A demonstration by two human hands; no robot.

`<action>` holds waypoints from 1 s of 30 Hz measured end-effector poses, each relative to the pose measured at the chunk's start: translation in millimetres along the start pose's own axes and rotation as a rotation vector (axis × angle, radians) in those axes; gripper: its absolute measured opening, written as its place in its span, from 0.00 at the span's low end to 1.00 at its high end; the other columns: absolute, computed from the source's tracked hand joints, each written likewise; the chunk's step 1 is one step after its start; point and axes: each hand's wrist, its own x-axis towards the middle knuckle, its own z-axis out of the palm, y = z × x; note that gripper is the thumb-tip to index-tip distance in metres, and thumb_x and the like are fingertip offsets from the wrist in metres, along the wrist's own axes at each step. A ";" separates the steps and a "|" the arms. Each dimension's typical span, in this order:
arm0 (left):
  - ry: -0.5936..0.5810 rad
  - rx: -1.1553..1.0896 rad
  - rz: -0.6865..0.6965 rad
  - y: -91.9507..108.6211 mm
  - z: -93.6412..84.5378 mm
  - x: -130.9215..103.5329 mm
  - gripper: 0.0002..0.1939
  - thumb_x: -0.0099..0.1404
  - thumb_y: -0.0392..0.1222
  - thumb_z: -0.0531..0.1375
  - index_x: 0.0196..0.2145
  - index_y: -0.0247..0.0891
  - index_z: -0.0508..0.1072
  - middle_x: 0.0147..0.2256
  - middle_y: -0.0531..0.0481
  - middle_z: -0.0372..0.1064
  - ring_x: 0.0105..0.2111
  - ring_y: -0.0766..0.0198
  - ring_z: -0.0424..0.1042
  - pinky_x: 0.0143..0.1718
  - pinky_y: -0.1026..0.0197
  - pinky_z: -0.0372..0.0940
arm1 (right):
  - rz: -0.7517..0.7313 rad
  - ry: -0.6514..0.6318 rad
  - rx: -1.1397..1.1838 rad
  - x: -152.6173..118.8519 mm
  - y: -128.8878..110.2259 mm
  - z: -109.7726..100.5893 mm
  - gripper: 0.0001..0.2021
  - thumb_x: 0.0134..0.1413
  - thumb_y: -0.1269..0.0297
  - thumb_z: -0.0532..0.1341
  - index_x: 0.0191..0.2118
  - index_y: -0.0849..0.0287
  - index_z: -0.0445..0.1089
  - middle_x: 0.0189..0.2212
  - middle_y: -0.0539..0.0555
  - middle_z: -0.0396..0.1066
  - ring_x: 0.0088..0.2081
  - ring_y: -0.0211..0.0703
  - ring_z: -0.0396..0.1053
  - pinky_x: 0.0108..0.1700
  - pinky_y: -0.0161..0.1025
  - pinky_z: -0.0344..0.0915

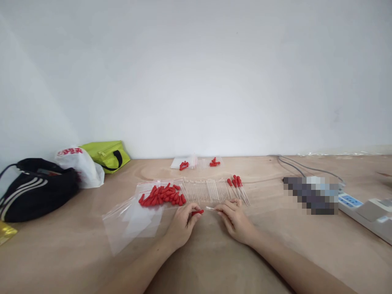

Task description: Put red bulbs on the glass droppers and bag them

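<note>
Plainly, a light-brown wooden table (284, 253) bears a row of slender clear tubes (211, 191). Left of the row lies a heap of red rubbery teardrop bulbs (162, 196). Before the row, the right hand (235, 219) pinches one clear tube (210, 208); the left hand (183, 221) pinches one red bulb (197, 212), just apart.

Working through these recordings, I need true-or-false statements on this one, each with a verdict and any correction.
1. The left hand holds a red bulb. True.
2. Both hands hold red bulbs. False: the right hand holds a clear tube.
3. That bulb and tube are joined. False: a gap shows between them.
4. The bulb pile lies left of the tube row. True.
5. No tube wears a bulb. False: several capped tubes lie at the row's right end.
6. The black bag is left of the white bag. True.
</note>
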 end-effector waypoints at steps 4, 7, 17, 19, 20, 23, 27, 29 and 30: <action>-0.011 0.008 0.077 1.3 -0.9 0.4 0.08 0.62 0.39 0.50 0.37 0.40 0.68 0.35 0.50 0.71 0.37 0.61 0.68 0.41 0.58 0.59 | 0.017 -0.036 -0.010 0.2 -2.5 -0.9 0.10 0.55 0.74 0.49 0.39 0.57 0.63 0.33 0.51 0.70 0.36 0.38 0.66 0.43 0.41 0.49; 0.003 0.027 0.103 0.7 0.9 0.9 0.09 0.63 0.39 0.49 0.35 0.39 0.69 0.33 0.51 0.72 0.34 0.62 0.68 0.39 0.59 0.60 | 0.020 -0.062 -0.023 0.1 -3.1 -0.2 0.09 0.55 0.74 0.49 0.38 0.57 0.63 0.33 0.51 0.70 0.36 0.39 0.66 0.44 0.42 0.49; -0.019 0.085 0.178 2.4 -2.7 -0.2 0.09 0.62 0.38 0.51 0.30 0.38 0.71 0.27 0.51 0.70 0.29 0.63 0.67 0.36 0.60 0.59 | 0.006 -0.143 0.022 0.9 0.4 -1.8 0.12 0.55 0.73 0.49 0.39 0.54 0.66 0.32 0.50 0.69 0.35 0.38 0.65 0.43 0.42 0.47; -0.022 0.101 0.217 0.7 -1.4 -0.1 0.10 0.62 0.39 0.51 0.29 0.38 0.71 0.25 0.51 0.69 0.27 0.63 0.66 0.37 0.59 0.58 | -0.005 -0.134 0.010 0.8 1.9 -1.7 0.12 0.55 0.73 0.49 0.40 0.53 0.67 0.32 0.50 0.69 0.34 0.38 0.65 0.43 0.43 0.46; -0.021 0.105 0.236 -0.2 -0.5 0.0 0.11 0.63 0.39 0.50 0.28 0.38 0.71 0.24 0.51 0.69 0.26 0.64 0.65 0.37 0.58 0.58 | -0.010 -0.124 -0.004 0.6 2.3 -1.5 0.12 0.55 0.72 0.49 0.40 0.53 0.67 0.31 0.50 0.69 0.34 0.38 0.65 0.43 0.43 0.46; -0.019 0.109 0.281 -2.6 2.2 0.4 0.13 0.64 0.41 0.50 0.28 0.37 0.70 0.22 0.52 0.68 0.25 0.64 0.65 0.37 0.57 0.57 | -0.034 -0.095 -0.070 0.0 1.4 -1.0 0.13 0.55 0.73 0.49 0.39 0.53 0.68 0.29 0.50 0.68 0.32 0.37 0.64 0.42 0.42 0.46; -0.018 0.110 0.306 -3.8 4.2 -0.2 0.13 0.64 0.41 0.49 0.27 0.37 0.69 0.22 0.51 0.68 0.25 0.64 0.64 0.37 0.57 0.56 | -0.079 -0.084 -0.147 -0.3 -3.3 -1.2 0.13 0.54 0.73 0.48 0.35 0.57 0.68 0.26 0.50 0.66 0.28 0.36 0.61 0.37 0.40 0.46; -0.020 0.118 0.328 -4.1 5.0 -0.6 0.13 0.64 0.41 0.48 0.27 0.37 0.68 0.22 0.51 0.67 0.25 0.64 0.63 0.37 0.57 0.56 | -0.095 -0.074 -0.150 -0.1 -5.6 -1.2 0.13 0.54 0.73 0.47 0.33 0.58 0.68 0.24 0.50 0.64 0.27 0.36 0.59 0.36 0.39 0.45; -0.025 0.123 0.339 -4.2 5.4 -0.7 0.13 0.64 0.40 0.48 0.27 0.37 0.68 0.23 0.51 0.67 0.26 0.64 0.63 0.37 0.57 0.56 | -0.101 -0.073 -0.146 0.0 -6.4 -1.0 0.13 0.54 0.73 0.46 0.32 0.59 0.67 0.23 0.50 0.64 0.26 0.36 0.59 0.35 0.39 0.45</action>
